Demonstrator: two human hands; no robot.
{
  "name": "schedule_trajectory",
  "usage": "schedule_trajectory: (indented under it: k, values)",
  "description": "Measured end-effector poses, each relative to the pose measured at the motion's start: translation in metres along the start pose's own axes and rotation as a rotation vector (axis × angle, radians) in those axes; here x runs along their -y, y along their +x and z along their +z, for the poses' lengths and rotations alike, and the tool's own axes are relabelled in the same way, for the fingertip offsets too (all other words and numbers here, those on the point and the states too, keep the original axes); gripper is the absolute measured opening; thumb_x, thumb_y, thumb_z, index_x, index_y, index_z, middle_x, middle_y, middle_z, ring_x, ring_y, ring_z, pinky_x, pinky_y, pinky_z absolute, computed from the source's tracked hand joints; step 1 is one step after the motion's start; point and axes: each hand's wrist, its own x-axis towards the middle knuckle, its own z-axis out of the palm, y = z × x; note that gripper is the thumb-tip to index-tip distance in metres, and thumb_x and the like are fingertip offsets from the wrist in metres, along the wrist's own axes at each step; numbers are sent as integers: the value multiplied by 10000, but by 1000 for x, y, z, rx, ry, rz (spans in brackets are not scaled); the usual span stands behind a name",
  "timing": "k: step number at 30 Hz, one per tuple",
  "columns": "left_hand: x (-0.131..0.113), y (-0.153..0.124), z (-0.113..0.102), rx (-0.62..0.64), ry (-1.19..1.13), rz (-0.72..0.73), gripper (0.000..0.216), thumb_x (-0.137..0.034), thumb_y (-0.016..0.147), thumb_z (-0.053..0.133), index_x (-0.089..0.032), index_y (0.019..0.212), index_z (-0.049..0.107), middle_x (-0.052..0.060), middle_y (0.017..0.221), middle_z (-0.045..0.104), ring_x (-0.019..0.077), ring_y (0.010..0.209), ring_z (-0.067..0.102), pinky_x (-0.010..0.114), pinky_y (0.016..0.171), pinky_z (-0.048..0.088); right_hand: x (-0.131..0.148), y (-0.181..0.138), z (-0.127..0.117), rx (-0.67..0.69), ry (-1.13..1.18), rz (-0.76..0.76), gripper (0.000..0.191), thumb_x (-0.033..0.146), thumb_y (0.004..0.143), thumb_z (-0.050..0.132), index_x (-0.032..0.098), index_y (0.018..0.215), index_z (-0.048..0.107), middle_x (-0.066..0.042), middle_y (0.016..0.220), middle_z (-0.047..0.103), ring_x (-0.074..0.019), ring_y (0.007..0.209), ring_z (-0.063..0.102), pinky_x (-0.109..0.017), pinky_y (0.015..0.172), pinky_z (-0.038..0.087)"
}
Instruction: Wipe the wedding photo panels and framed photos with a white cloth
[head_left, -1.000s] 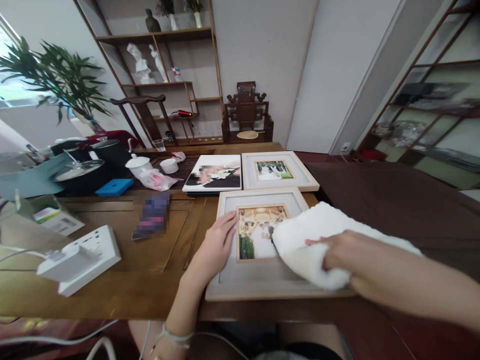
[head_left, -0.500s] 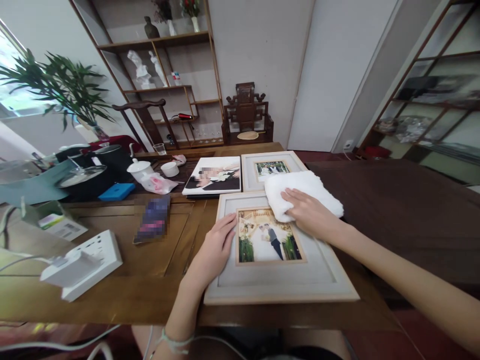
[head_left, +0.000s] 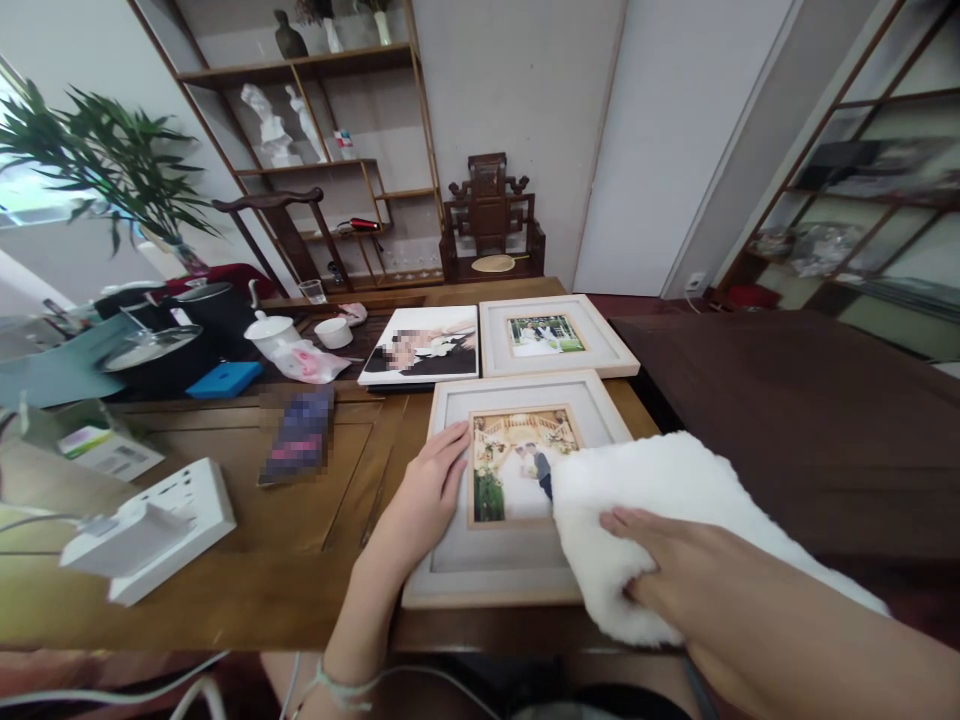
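A light wooden picture frame (head_left: pixel 495 560) holding a wedding photo lies flat on the table near me. My left hand (head_left: pixel 431 490) rests on its left side, fingers stretched out beside the photo. A thick white towel (head_left: pixel 660 485) is bunched under my right hand (head_left: pixel 682 570), which grips it with bent fingers. The towel covers the frame's lower right part and hangs past its right edge. Behind it lies a second wood-edged picture frame (head_left: pixel 611 350), also with a wedding photo. Left of that is a photo panel (head_left: pixel 442 340) with a white border.
A white power strip (head_left: pixel 195 510) with a plug lies at the left, near an opened small box (head_left: pixel 112 445). A pixelated dark item (head_left: pixel 300 435), a blue box (head_left: pixel 225 379), a white teapot (head_left: pixel 270 330) and a cup (head_left: pixel 333 333) are farther back. A brown-covered surface (head_left: pixel 787 400) adjoins at right.
My right hand has pulled the towel from the far right corner of the near frame down towards me, uncovering the rear frame. My left hand has stayed in place on the frame.
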Motion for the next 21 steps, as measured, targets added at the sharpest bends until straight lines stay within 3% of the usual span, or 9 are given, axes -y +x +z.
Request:
schedule_trajectory:
  k: [5, 10, 14, 17, 21]
  values:
    - [0, 0, -2, 19, 4, 16, 400, -233, 924, 394, -103, 1247, 590, 137, 1392, 515, 239, 1298, 474, 413, 1114, 354, -23, 36, 0, 68, 34, 188, 446, -18, 602, 422, 155, 899, 706, -178, 1239, 609, -324, 1086, 600, -407, 850, 500]
    - [-2, -1, -4, 35, 31, 28, 411, -227, 930, 380, -91, 1263, 578, 138, 1394, 513, 227, 1303, 468, 388, 1117, 349, -59, 82, 1, -19, -92, 220, 372, -2, 655, 420, 134, 885, 679, -153, 958, 690, -273, 851, 657, -359, 736, 501]
    - [-2, -1, -4, 41, 40, 32, 416, -225, 936, 364, -87, 1270, 570, 136, 1403, 502, 222, 1309, 460, 390, 1119, 346, -81, 108, 6, -84, -130, 213, 392, -20, 688, 419, 89, 976, 662, -198, 1125, 634, -302, 1049, 594, -399, 867, 466]
    - [-1, -1, -4, 43, 42, 26, 417, -219, 934, 360, -91, 1270, 571, 134, 1405, 501, 224, 1312, 456, 396, 1118, 349, -80, 111, 13, -86, -144, 161, 386, -36, 687, 435, 56, 986, 662, -232, 1278, 547, -323, 1216, 486, -433, 1006, 382]
    - [0, -1, -2, 30, 37, 16, 408, -217, 930, 365, -114, 1262, 581, 122, 1401, 508, 224, 1311, 458, 411, 1113, 357, -52, 86, 18, -32, -119, 77, 340, -21, 668, 482, 41, 932, 686, -270, 1308, 519, -347, 1259, 450, -450, 1065, 331]
